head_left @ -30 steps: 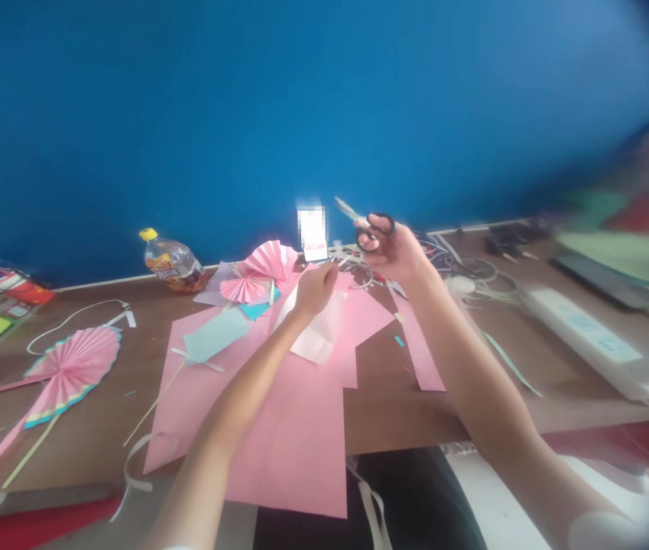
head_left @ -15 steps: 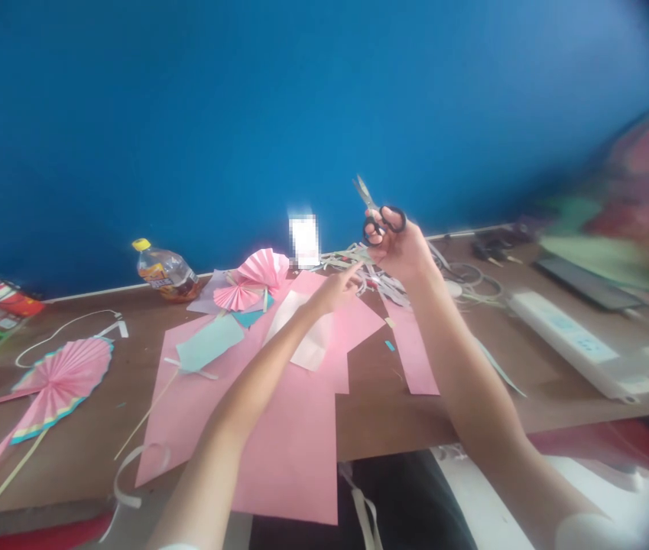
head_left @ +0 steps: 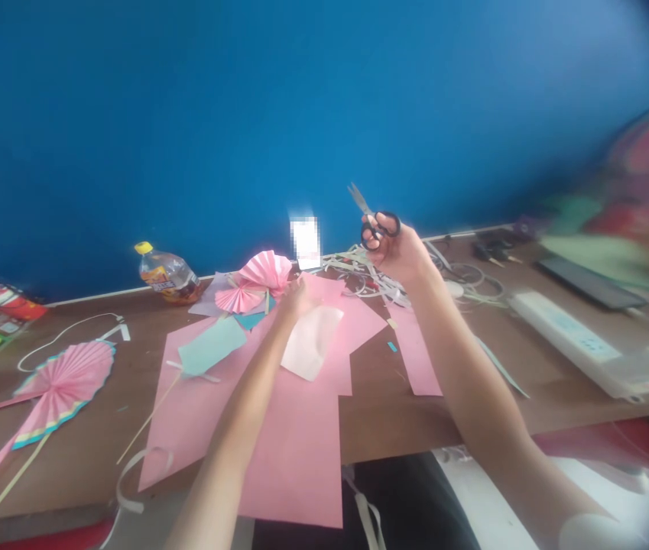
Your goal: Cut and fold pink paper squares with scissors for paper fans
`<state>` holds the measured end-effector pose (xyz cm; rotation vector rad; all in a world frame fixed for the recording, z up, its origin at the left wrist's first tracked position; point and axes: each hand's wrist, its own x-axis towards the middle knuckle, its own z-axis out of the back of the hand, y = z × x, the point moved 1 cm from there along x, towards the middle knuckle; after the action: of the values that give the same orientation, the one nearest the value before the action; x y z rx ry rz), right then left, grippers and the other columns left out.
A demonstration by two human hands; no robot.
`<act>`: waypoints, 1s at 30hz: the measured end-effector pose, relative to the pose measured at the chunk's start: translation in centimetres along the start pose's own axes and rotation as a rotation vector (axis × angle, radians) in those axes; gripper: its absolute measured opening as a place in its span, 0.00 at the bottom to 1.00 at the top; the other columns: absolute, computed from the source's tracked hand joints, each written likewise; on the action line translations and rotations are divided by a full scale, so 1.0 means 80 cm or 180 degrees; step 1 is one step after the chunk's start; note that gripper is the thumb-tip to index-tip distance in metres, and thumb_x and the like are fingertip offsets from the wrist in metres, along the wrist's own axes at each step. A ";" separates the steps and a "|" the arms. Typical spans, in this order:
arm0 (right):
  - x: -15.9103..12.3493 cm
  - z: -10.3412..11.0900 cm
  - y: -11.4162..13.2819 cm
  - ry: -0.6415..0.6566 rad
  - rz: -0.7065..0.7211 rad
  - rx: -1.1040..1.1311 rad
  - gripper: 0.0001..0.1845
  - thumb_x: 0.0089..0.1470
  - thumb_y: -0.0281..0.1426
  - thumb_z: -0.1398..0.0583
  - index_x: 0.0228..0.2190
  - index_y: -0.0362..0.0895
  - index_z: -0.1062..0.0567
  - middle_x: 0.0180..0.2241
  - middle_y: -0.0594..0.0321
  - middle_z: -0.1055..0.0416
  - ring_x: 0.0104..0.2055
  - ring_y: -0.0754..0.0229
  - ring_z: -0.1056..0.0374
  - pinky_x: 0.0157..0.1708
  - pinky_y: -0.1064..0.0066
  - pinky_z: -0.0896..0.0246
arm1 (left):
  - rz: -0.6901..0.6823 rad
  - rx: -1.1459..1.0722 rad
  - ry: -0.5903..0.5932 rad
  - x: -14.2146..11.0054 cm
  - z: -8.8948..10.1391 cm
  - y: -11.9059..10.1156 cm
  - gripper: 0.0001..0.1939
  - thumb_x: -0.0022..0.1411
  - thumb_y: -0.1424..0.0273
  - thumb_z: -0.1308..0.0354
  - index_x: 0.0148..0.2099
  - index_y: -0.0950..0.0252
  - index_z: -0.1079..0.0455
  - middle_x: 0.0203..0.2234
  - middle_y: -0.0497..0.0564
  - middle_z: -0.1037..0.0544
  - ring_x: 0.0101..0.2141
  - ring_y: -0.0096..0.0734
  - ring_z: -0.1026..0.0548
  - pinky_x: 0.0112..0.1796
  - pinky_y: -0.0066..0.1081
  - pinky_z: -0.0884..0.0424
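My right hand (head_left: pixel 397 253) is raised above the table, fingers through the loops of black-handled scissors (head_left: pixel 374 221), whose blades point up and left. My left hand (head_left: pixel 296 299) is bunched low over the top of a pink paper sheet (head_left: pixel 295 451), next to two small pleated pink paper fans (head_left: pixel 260 270). Just below that hand lies a white paper piece (head_left: pixel 311 342). A pale blue paper piece (head_left: pixel 212 346) rests on the pink sheet. Whether my left fingers pinch anything is hidden.
A larger pleated fan on a pink stick (head_left: pixel 63 386) lies at the left. A plastic bottle with a yellow cap (head_left: pixel 167 273) stands by the blue wall (head_left: pixel 244 114). Paper strips (head_left: pixel 364 267) lie behind my hands, and a white power strip (head_left: pixel 579 344) lies right.
My left hand has drawn back from the paper strips and curled down toward the small fans, showing more of the white paper. My right hand and the scissors have dropped slightly.
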<state>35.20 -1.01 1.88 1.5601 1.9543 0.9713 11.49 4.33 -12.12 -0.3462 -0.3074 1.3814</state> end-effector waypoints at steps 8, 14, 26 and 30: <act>0.000 -0.001 -0.004 -0.0121 -0.0059 -0.0320 0.08 0.51 0.33 0.39 0.34 0.45 0.29 0.23 0.68 0.31 0.20 0.70 0.39 0.14 0.79 0.49 | 0.0210 0.0155 0.0290 -0.006 0.026 -0.004 0.65 0.32 0.50 0.30 0.66 0.67 0.59 0.64 0.73 0.50 0.64 0.68 0.55 0.58 0.55 0.52; 0.000 0.005 -0.010 -0.0124 0.0048 -0.0763 0.09 0.50 0.34 0.37 0.34 0.45 0.29 0.25 0.66 0.31 0.21 0.69 0.39 0.16 0.79 0.47 | -0.0168 -0.0508 0.0214 -0.006 0.051 0.004 0.53 0.40 0.68 0.32 0.65 0.69 0.55 0.58 0.68 0.37 0.53 0.51 0.32 0.50 0.40 0.35; -0.005 0.018 -0.011 -0.0165 0.0321 -0.2510 0.19 0.47 0.38 0.34 0.42 0.48 0.24 0.32 0.63 0.29 0.29 0.66 0.37 0.21 0.76 0.49 | -0.1048 -0.0909 -0.1550 -0.015 0.131 -0.005 0.09 0.58 0.69 0.45 0.42 0.65 0.30 0.36 0.54 0.24 0.40 0.37 0.27 0.44 0.33 0.33; -0.011 0.013 -0.006 -0.0242 0.0266 -0.3134 0.22 0.47 0.38 0.34 0.45 0.47 0.25 0.32 0.62 0.28 0.28 0.65 0.38 0.22 0.74 0.49 | -0.0750 -0.0958 -0.2114 -0.019 0.156 0.013 0.08 0.57 0.67 0.42 0.38 0.66 0.32 0.31 0.52 0.26 0.35 0.35 0.27 0.40 0.32 0.32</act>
<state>35.89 -1.66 0.77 1.0545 1.0408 1.5467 5.22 3.68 -1.18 -0.0795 -1.0772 1.1831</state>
